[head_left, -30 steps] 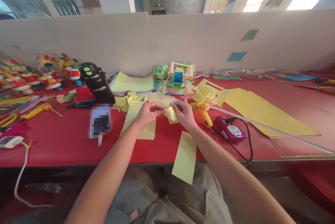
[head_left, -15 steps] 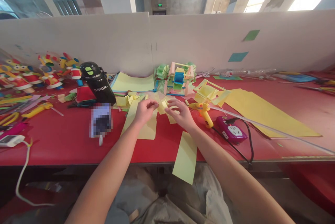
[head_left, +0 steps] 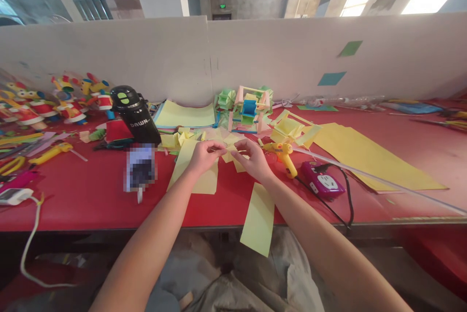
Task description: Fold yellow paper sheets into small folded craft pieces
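Note:
My left hand (head_left: 205, 155) and my right hand (head_left: 251, 156) meet over the middle of the red table (head_left: 91, 195). Between their fingertips they pinch a small folded yellow paper piece (head_left: 229, 148), the left hand at its left end, the right at its right end. Under the hands lie loose yellow paper strips (head_left: 193, 168). Another yellow strip (head_left: 258, 217) hangs over the table's front edge below my right wrist. A yellow glue gun (head_left: 283, 154) lies just right of my right hand.
A black bottle (head_left: 134, 115) stands at the left. A purple power socket (head_left: 321, 180) with a black cable sits at the right. A paper ferris-wheel model (head_left: 248, 108), stacked sheets (head_left: 184, 116), a large yellow sheet (head_left: 365, 154) and colourful paper figures (head_left: 65, 100) lie further back.
Both hands dipped onto the paper pile half a second ago, then drew back together, again pinching the small folded yellow piece between them.

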`<state>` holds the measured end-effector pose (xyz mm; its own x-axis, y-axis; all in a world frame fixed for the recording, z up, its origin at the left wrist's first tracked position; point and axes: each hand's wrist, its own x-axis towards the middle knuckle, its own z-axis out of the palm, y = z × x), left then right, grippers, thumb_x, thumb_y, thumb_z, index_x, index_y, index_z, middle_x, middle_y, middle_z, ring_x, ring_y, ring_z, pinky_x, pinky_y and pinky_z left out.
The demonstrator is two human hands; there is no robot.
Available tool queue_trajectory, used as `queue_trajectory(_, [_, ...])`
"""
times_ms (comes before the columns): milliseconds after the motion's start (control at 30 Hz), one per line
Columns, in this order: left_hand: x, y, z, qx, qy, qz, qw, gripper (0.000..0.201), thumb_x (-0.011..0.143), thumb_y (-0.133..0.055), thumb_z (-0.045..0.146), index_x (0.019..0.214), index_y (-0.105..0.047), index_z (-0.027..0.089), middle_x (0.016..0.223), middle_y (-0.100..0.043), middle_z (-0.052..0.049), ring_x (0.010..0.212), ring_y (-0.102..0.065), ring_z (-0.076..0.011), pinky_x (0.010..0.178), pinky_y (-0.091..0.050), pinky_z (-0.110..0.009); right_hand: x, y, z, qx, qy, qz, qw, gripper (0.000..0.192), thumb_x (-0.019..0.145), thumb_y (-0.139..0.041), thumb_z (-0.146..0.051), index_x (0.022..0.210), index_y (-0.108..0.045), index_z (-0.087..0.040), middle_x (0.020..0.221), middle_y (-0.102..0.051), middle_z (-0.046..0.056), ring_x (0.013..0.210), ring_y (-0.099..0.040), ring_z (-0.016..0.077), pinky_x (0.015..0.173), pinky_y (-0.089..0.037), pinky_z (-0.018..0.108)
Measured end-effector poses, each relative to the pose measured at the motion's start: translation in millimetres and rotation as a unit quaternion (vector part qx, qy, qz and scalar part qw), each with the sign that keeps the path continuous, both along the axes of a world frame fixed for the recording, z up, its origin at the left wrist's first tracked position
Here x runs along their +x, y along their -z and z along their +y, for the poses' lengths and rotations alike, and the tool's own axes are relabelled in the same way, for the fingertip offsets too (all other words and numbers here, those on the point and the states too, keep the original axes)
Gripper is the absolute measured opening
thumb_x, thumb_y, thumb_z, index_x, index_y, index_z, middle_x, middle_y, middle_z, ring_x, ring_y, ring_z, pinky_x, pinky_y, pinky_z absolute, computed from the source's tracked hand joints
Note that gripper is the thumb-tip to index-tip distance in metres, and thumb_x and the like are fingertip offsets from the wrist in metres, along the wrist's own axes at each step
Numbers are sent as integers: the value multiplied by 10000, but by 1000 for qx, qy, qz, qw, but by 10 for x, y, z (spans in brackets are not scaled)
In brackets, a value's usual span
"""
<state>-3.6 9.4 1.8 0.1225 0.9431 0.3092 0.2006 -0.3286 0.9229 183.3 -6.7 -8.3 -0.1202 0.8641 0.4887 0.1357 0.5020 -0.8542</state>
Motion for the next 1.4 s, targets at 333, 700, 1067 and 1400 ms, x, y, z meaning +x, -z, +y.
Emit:
queue_trajectory(333, [-12,-84,-42,-49,14,-46,998,402,589,-855,332,941,-751,166,697,-699,-24,689,-674,-191,744,-568,-392,-11,-37,10,-15,-11,-4,1000,327,776,-718,-500,815,-615,-193,756,-624,22,703,-586,162,714,-513,329])
queue_trajectory(700, [-11,-59,-70,-15,51,34,998,315,714,-778,428,915,-780,185,861,-753,-72,794,-678,-219,743,-544,-359,32,-104,-50,-43,-27,-77,996,469,778,-664,-647,698,-617,-187,624,-559,0,578,-461,127,546,-389,270])
queue_trajectory(1067, [6,-71,-69,7,36,44,998,253,749,-717,425,733,-675,176,686,-656,-9,652,-591,-159,649,-495,-308,49,-73,-55,-69,-36,-112,991,461,836,-616,-621,672,-617,-191,575,-590,6,544,-563,151,536,-428,271])
queue_trajectory(1400, [-117,-112,74,32,-203,-248,947,317,829,-678,434,996,-531,209,980,-678,-52,735,-698,-140,674,-577,-269,29,-96,-43,-103,23,-20,994,439,829,-619,-623,721,-646,-198,553,-595,13,520,-551,151,497,-435,272])
